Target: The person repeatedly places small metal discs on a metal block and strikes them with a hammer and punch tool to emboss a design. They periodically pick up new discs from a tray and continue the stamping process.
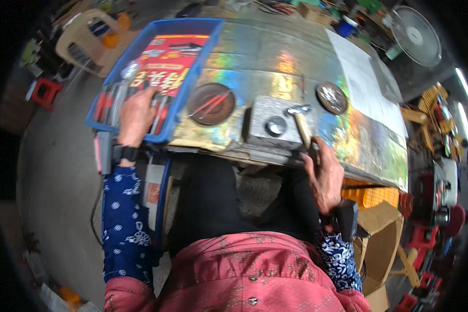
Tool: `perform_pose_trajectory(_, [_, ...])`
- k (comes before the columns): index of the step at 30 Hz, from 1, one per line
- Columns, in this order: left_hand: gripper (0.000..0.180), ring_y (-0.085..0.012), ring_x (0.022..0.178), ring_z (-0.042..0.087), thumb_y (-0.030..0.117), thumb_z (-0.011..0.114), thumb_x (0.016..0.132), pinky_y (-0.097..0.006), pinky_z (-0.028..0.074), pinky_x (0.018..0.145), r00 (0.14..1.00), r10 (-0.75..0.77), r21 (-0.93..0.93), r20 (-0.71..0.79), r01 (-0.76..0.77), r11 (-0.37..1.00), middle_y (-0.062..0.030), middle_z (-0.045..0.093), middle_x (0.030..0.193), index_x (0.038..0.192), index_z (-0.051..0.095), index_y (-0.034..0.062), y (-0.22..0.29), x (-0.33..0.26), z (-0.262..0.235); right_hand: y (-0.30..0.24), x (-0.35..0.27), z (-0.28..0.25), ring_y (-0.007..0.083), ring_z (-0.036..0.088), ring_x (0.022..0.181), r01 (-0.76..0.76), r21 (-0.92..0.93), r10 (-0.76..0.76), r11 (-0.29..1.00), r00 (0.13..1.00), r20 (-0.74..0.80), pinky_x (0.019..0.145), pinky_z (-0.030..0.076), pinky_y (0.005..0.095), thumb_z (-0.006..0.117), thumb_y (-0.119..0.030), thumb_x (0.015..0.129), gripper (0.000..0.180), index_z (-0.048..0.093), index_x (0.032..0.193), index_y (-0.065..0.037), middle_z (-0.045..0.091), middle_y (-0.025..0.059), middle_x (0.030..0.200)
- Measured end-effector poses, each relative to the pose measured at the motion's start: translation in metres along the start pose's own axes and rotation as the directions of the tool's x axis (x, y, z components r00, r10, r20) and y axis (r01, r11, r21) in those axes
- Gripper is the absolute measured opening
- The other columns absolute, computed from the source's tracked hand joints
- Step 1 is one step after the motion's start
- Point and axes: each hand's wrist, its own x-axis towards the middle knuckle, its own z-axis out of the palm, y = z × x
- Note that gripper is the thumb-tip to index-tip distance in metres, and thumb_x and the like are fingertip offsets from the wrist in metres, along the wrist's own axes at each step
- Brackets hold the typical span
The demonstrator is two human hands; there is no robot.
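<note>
My left hand (pixel 135 117) reaches into a blue plastic tray (pixel 205 54), over a row of slim tools with red and silver parts (pixel 161 115). Its fingers are blurred and partly hidden, so I cannot see whether they grip one. At the table's near edge, my right hand (pixel 326 179) curls its thumb and fingers about the handle end of a hammer (pixel 302 127). The hammer's metal head lies over a grey block (pixel 262 113). Also on that block sits a small round dark metal piece (pixel 276 126).
A brown round dish (pixel 205 117) with red tweezers across it stands beside the tray. Right of the block is a smaller dish (pixel 332 98) with shiny bits. White paper (pixel 366 78) covers the table's far right. A cardboard box (pixel 382 234) stands below, by my right forearm.
</note>
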Motion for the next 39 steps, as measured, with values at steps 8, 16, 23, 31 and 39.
perform_pose_trajectory(8, [0.045,-0.0296,0.064,0.063,0.004,0.061,0.079,-0.041,0.048,0.060,0.960,-0.271,-0.056,0.074,0.275,0.960,-0.0128,0.062,0.070,0.123,0.055,0.0110,0.000,-0.009,-0.010,0.045,0.019,-0.012,0.0278,0.058,0.068,-0.074,0.017,0.076,0.997,0.993,-0.087,0.065,0.047,0.0372,0.064,-0.015,0.088,0.025,0.064,0.110,-0.002,0.059,0.0145,0.077])
perform_pose_trajectory(16, [0.017,-0.0176,0.059,0.055,0.007,0.072,0.076,-0.034,0.044,0.057,0.953,-0.285,-0.178,0.105,0.300,0.937,-0.0113,0.059,0.065,0.088,0.063,0.0008,-0.007,-0.019,-0.018,0.110,0.041,-0.001,0.0372,0.062,0.083,-0.143,-0.194,0.129,0.971,0.988,-0.081,0.073,0.048,0.0432,0.062,-0.010,0.084,0.016,0.068,0.098,-0.005,0.064,0.0165,0.090])
perform_pose_trajectory(23, [0.015,-0.0048,0.076,0.054,0.005,0.066,0.090,-0.021,0.046,0.068,0.940,-0.342,-0.463,-0.007,0.300,0.834,0.0006,0.062,0.083,0.103,0.067,-0.0034,0.031,-0.015,-0.036,0.126,0.055,0.017,0.0385,0.061,0.077,-0.066,-0.280,0.062,0.958,0.998,-0.026,0.070,0.048,0.0450,0.061,-0.011,0.084,0.011,0.065,0.092,-0.005,0.060,0.0158,0.085])
perform_pose_trajectory(31, [0.013,-0.0059,0.073,0.059,0.002,0.062,0.091,-0.020,0.048,0.063,0.988,-0.082,-0.874,0.132,0.155,0.460,-0.0032,0.065,0.084,0.103,0.066,-0.0021,0.124,0.001,-0.041,0.125,0.069,0.020,0.0343,0.067,0.071,0.122,-0.506,-0.094,0.854,0.992,0.082,0.062,0.054,0.0408,0.062,-0.005,0.075,0.004,0.062,0.077,-0.001,0.063,0.0188,0.078])
perform_pose_trajectory(39, [0.009,-0.0057,0.074,0.062,-0.007,0.064,0.085,-0.019,0.048,0.064,0.990,-0.045,-0.941,0.132,0.139,0.307,-0.0029,0.066,0.083,0.094,0.066,-0.0060,0.182,0.007,-0.006,0.122,0.063,0.009,0.0377,0.063,0.078,0.058,-0.369,-0.031,0.928,0.996,0.078,0.067,0.050,0.0451,0.062,-0.012,0.079,0.015,0.052,0.083,0.000,0.062,0.0204,0.080])
